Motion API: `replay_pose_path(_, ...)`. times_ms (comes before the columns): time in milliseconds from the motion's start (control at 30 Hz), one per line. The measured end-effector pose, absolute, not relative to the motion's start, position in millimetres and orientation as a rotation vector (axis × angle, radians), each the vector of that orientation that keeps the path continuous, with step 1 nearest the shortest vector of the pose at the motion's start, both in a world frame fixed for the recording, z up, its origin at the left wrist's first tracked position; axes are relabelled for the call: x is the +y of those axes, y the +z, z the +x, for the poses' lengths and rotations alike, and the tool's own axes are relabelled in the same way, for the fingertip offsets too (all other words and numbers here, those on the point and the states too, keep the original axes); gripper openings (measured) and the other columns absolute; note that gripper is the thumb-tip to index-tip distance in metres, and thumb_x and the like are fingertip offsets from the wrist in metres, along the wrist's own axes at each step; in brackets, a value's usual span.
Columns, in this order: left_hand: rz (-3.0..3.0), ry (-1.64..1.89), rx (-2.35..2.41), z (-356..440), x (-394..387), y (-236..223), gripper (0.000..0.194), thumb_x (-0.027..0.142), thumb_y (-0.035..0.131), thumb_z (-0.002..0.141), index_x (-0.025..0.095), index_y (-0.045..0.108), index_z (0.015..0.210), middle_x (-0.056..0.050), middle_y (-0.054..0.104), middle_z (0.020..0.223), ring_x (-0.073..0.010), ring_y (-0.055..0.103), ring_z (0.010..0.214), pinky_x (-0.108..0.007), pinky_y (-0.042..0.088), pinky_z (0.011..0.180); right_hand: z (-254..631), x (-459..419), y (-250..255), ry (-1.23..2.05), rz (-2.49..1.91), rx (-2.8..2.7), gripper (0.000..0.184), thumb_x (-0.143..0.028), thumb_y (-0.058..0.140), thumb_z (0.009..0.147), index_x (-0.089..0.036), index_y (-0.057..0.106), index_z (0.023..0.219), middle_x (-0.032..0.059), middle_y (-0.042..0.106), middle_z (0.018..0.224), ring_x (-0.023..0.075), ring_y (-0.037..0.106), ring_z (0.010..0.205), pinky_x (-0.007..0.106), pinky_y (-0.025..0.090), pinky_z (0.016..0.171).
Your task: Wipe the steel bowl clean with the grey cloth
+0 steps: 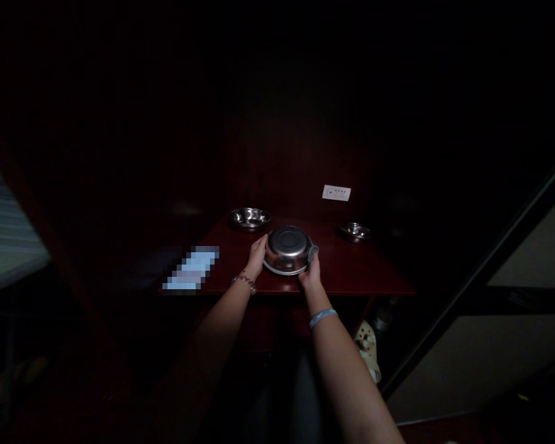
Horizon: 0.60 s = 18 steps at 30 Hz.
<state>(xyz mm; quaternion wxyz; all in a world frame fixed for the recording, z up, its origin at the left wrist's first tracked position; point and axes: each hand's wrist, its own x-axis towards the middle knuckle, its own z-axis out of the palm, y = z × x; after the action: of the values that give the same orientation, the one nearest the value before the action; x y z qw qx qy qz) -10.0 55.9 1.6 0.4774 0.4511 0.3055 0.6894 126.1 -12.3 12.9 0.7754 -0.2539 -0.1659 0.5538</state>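
Note:
An upside-down stainless steel bowl is held between both hands just above the front of the dark red desk. My left hand grips its left side, a beaded bracelet at the wrist. My right hand closes round the right side of the rim and wears a light blue wristband. Between the right fingers and the bowl's wall sits a small grey, rough-textured wad, which looks like a steel wool scourer. Some fingertips are hidden behind or under the bowl.
Two more steel bowls stand upright towards the back, one at the left and a smaller one at the right. A pixelated bright phone-like screen lies front left. A white socket is on the back wall. Below right hangs a pale clog.

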Motion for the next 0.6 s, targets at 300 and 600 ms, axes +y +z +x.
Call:
replay_pose_path(300, 1.039, 1.701, 0.735, -9, 63, -2, 0.047, 0.054, 0.055, 0.084, 0.015, 0.068, 0.109, -0.011, 0.069, 0.121, -0.0257, 0.061, 0.116, -0.043, 0.042, 0.107, 128, -12, 13, 1.208, -0.568, -0.331, 0.038, -0.041, 0.036, 0.097, -0.023, 0.070, 0.097, 0.0001, 0.077, 0.096, 0.0127, 0.070, 0.092, 0.036, 0.054, 0.095)
replay_pose_path(600, 1.136, 1.652, 0.625, -8, 65, -3, 0.048, 0.050, 0.062, 0.082, 0.016, 0.067, 0.116, -0.010, 0.066, 0.127, -0.0253, 0.058, 0.121, -0.043, 0.038, 0.110, 129, -11, 10, 1.167, -0.484, -0.358, 0.036, -0.042, 0.036, 0.097, -0.023, 0.067, 0.099, -0.0017, 0.075, 0.100, 0.0094, 0.070, 0.089, 0.032, 0.053, 0.096)
